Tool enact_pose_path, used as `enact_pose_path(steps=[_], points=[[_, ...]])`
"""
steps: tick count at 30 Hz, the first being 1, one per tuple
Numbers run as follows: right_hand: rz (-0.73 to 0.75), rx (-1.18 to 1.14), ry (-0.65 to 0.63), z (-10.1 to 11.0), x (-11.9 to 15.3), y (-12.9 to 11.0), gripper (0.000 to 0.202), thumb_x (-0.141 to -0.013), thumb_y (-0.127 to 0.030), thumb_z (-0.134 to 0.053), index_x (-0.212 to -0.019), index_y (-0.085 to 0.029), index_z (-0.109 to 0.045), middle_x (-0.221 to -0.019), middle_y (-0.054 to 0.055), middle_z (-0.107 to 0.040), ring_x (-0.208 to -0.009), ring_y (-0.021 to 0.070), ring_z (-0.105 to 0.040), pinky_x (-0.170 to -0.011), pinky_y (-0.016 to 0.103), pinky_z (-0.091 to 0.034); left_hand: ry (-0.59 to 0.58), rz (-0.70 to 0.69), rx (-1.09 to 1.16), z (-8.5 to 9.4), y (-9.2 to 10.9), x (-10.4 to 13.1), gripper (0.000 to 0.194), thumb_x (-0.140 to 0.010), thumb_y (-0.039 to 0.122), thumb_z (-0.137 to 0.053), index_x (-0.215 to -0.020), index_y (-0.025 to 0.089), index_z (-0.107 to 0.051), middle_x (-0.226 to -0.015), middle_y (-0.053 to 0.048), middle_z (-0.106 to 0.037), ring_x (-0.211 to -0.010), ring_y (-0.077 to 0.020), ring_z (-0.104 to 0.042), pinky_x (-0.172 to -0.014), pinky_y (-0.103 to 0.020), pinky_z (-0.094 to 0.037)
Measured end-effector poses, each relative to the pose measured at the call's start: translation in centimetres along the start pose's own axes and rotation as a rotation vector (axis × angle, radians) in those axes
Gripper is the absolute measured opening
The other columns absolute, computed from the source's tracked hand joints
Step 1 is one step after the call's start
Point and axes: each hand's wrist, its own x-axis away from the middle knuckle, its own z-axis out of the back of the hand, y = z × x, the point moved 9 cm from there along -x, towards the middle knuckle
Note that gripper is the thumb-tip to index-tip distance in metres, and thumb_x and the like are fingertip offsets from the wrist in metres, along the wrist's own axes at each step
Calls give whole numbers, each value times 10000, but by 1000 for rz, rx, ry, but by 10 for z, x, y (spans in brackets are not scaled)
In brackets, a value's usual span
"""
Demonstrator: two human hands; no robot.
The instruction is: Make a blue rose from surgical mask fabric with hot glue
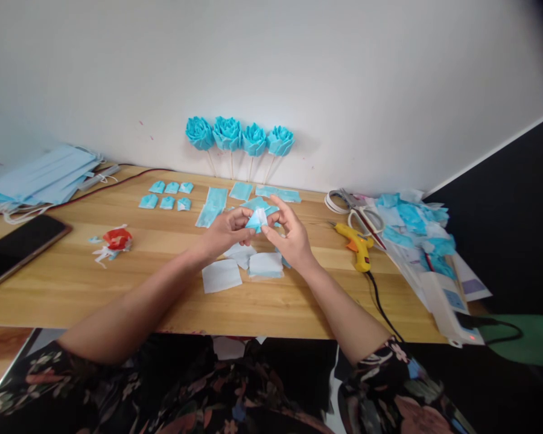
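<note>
Between my two hands, above the middle of the wooden table, is a small folded blue and white piece. My left hand pinches its left side with thumb and fingertips. On the right side, my right hand grips it with the thumb at its lower edge and the index finger raised. White cut rectangles lie below the hands. Blue strips lie just behind them, partly hidden by my fingers. Several small folded blue pieces sit in two rows to the left.
Blue flowers on sticks lean against the wall. A yellow glue gun, scissors, a tape roll, blue scraps and a power strip are right. Masks, a phone and a red scrap lie left.
</note>
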Motion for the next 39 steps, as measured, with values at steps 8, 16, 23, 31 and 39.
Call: enact_pose_path(steps=[8,16,23,31,39], points=[[-23,-48,-23,-1,0,3,637,-861,-243,-632,-1474,-284,-461,-809,-28,-586,-818,151,-588,-929,372,-455,9,24,38,0,-3,0,355,-724,236,-743,-1000,186,-525,-646,56,-616,-559,-100,-548,-617,-275,-432],[-38,-80,-46,-3,-1,9,655,-876,-266,-618,-1502,-298,-428,-818,-28,-575,-805,148,-568,-896,352,-455,-16,19,22,-1,0,0,384,-772,294,-718,-1078,181,-515,-705,18,-643,-653,-131,-587,-644,-288,-442],[-24,-81,-32,-2,-1,7,664,-875,-252,-619,-1506,-319,-422,-825,-24,-571,-801,147,-559,-882,351,-462,65,-33,-36,2,-4,-3,533,-725,287,-784,-1188,182,-541,-932,-29,-649,-837,-151,-583,-740,-292,-434],[-27,-56,-60,-7,0,9,686,-880,-281,-610,-1527,-319,-388,-824,-21,-571,-815,157,-568,-919,376,-468,101,-42,43,2,-6,-1,511,-739,251,-779,-1185,183,-539,-856,4,-634,-745,-113,-546,-701,-265,-404],[-90,-96,-76,-9,1,15,705,-877,-345,-638,-1533,-310,-383,-867,-5,-600,-859,166,-587,-942,385,-477,94,-41,121,0,-1,-1,604,-698,235,-804,-1219,201,-500,-768,38,-607,-682,-106,-535,-637,-244,-375]])
